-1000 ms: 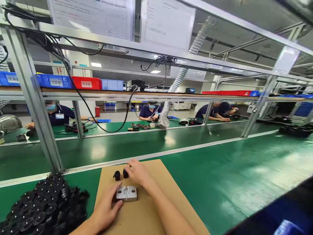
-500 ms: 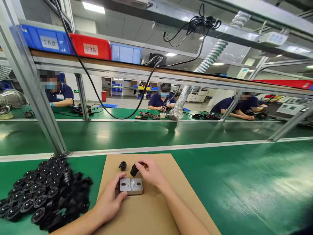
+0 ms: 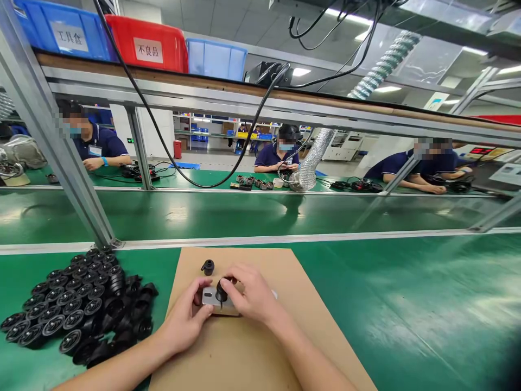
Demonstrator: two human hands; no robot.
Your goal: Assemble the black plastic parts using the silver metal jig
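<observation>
A silver metal block (image 3: pixel 210 296) lies on the brown cardboard sheet (image 3: pixel 244 353). My left hand (image 3: pixel 189 315) grips its left end between thumb and fingers. Over the middle of the block, my right hand (image 3: pixel 250 293) pinches a black round plastic part (image 3: pixel 221 291), which looks to be set against the block's top. Fingers cover much of the part and the block's right half. A second black plastic part (image 3: pixel 208 266) with a small side spout stands alone on the cardboard behind the block.
Many black plastic parts (image 3: pixel 65 309) stand packed on the green table at left. A metal post (image 3: pixel 77 141) rises behind them. Overhead, a shelf holds a red bin (image 3: pixel 146 46) and blue bins (image 3: pixel 69 33). A black cable (image 3: pixel 146 108) hangs down. Co-workers sit across the bench.
My right hand has brought the black part from behind the block onto its top middle. My left hand keeps its hold on the block. The camera view has shifted slightly.
</observation>
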